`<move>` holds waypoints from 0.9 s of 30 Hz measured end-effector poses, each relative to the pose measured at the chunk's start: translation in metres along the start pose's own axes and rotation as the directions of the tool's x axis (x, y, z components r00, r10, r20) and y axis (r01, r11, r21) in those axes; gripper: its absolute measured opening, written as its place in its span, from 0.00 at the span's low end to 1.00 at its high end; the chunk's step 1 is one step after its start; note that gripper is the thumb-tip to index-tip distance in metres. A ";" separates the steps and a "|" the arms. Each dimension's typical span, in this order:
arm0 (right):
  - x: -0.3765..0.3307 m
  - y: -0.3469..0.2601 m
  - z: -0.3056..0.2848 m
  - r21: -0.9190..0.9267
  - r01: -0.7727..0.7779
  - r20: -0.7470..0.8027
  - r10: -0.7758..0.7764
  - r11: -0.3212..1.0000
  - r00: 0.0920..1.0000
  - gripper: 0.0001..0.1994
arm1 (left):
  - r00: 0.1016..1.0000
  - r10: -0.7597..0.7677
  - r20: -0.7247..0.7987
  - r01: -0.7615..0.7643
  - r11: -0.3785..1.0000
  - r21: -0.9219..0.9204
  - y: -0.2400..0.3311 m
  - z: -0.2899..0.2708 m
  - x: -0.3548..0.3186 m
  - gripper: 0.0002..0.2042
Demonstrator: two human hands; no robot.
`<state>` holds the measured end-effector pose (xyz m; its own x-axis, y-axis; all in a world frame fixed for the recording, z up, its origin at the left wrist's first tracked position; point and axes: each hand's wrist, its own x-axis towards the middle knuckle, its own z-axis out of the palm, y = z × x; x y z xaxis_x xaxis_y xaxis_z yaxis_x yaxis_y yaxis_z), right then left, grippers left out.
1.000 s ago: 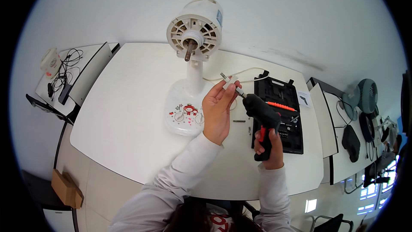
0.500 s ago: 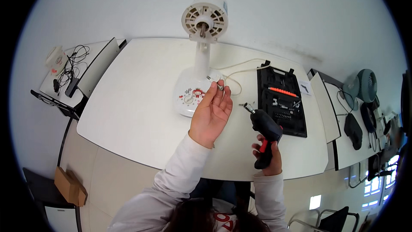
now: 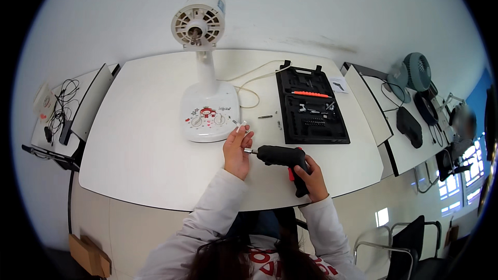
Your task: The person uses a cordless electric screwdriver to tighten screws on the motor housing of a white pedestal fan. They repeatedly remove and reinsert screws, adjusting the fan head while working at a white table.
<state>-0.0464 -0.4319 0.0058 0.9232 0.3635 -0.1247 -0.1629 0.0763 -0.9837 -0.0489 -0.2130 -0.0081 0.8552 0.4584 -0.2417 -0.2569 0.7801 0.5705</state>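
Note:
My right hand [image 3: 310, 177] grips a black electric screwdriver [image 3: 282, 156] by its handle, its tip pointing left. My left hand [image 3: 237, 149] is at that tip, fingers pinched on a small white part, likely a screw or bit, right beside the chuck. Just beyond my left hand stands a white desk fan [image 3: 206, 72] without blades or guard, its round motor housing on a post above a flat base with knobs. All of this rests on a white table [image 3: 140, 140].
An open black tool case [image 3: 310, 105] with bits lies right of the fan. A loose bit [image 3: 265, 116] and the fan's white cord [image 3: 249, 80] lie between them. Side tables hold cables on the left and other fans and dark items on the right.
My left hand drew back from the fan's base toward me and met the screwdriver's tip. The screwdriver swung down to lie level, pointing left. The view shifted so the fan sits farther left.

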 end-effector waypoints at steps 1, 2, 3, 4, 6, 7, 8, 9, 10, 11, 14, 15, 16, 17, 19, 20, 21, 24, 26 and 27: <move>0.001 -0.001 -0.001 -0.005 0.002 -0.024 -0.002 1.000 1.000 0.23 | 0.999 0.039 0.011 -0.039 0.999 0.031 -0.002 -0.002 0.003 0.15; 0.004 0.004 -0.004 0.029 0.030 -0.042 -0.029 0.999 0.999 0.23 | 0.997 0.076 0.026 -0.078 0.995 0.063 -0.005 -0.007 0.007 0.16; 0.007 0.009 -0.010 -0.052 0.033 -0.043 -0.035 0.998 0.998 0.23 | 0.993 0.100 0.062 -0.105 0.991 0.088 -0.011 -0.007 0.011 0.16; 0.010 0.011 -0.019 -0.143 0.039 -0.068 -0.050 0.989 0.996 0.24 | 0.986 0.153 0.064 -0.161 0.976 0.144 -0.014 -0.009 0.014 0.16; 0.008 0.015 -0.032 -0.311 0.075 -0.152 -0.127 0.947 0.980 0.25 | 0.972 0.206 0.116 -0.232 0.931 0.283 -0.014 -0.023 0.020 0.15; 0.010 0.015 -0.033 -0.390 0.099 -0.197 -0.188 0.915 0.962 0.26 | 0.970 0.193 0.149 -0.227 0.940 0.255 -0.009 -0.021 0.015 0.12; 0.012 0.006 -0.029 -0.423 0.088 -0.176 -0.178 0.902 0.968 0.26 | 0.974 0.186 0.130 -0.213 0.948 0.238 0.001 -0.019 0.006 0.10; 0.009 -0.004 -0.023 -0.451 0.061 -0.153 -0.145 0.890 0.978 0.26 | 0.979 0.194 0.058 -0.202 0.951 0.234 0.007 -0.014 -0.001 0.10; 0.007 -0.010 -0.022 -0.475 0.030 -0.159 -0.120 0.880 0.980 0.26 | 0.986 0.158 0.048 -0.165 0.965 0.203 0.010 -0.012 -0.006 0.10; 0.008 -0.014 -0.022 -0.493 0.013 -0.148 -0.098 0.870 0.984 0.26 | 0.991 0.127 0.049 -0.134 0.974 0.181 0.009 -0.008 -0.009 0.10; 0.011 -0.006 -0.025 -0.618 0.033 -0.143 -0.153 0.785 0.978 0.28 | 0.991 0.071 0.111 -0.092 0.977 0.193 0.007 -0.008 -0.008 0.13; 0.012 -0.006 -0.023 -0.662 0.015 -0.138 -0.142 0.749 0.980 0.29 | 0.989 0.069 0.133 -0.095 0.975 0.199 0.007 -0.007 -0.008 0.12; 0.014 -0.002 -0.022 -0.719 0.044 -0.136 -0.202 0.694 0.970 0.29 | 0.986 0.069 0.153 -0.100 0.974 0.204 0.007 -0.006 -0.010 0.12; 0.018 0.006 -0.023 -0.771 0.070 -0.127 -0.261 0.633 0.957 0.30 | 0.985 0.059 0.160 -0.092 0.974 0.207 0.007 -0.004 -0.012 0.11; 0.022 0.011 -0.020 -0.774 0.088 -0.139 -0.304 0.627 0.943 0.29 | 0.985 0.047 0.167 -0.082 0.974 0.213 0.008 0.000 -0.018 0.11; 0.022 0.009 -0.019 -0.726 0.080 -0.168 -0.289 0.683 0.943 0.27 | 0.986 0.026 0.164 -0.062 0.973 0.221 0.006 0.001 -0.020 0.10; 0.022 0.007 -0.017 -0.674 0.072 -0.198 -0.274 0.735 0.941 0.26 | 0.987 0.005 0.164 -0.043 0.972 0.229 0.005 0.003 -0.022 0.10; 0.016 0.004 -0.015 -0.796 0.219 -0.184 -0.570 0.564 0.801 0.25 | 0.978 -0.084 0.193 0.034 0.968 0.248 -0.001 0.011 -0.037 0.08; 0.003 -0.014 0.005 -0.814 0.320 -0.085 -0.644 0.485 0.760 0.26 | 0.973 -0.113 0.199 0.054 0.959 0.279 -0.003 0.016 -0.047 0.09; -0.008 -0.026 0.014 -0.824 0.359 -0.037 -0.674 0.439 0.738 0.26 | 0.965 -0.129 0.228 0.063 0.959 0.277 -0.005 0.020 -0.053 0.10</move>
<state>-0.0543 -0.4234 0.0338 0.8039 0.1820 0.5663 0.5468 -0.6008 -0.5831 -0.0837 -0.2499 0.0173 0.9613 0.2441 -0.1278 -0.0676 0.6588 0.7493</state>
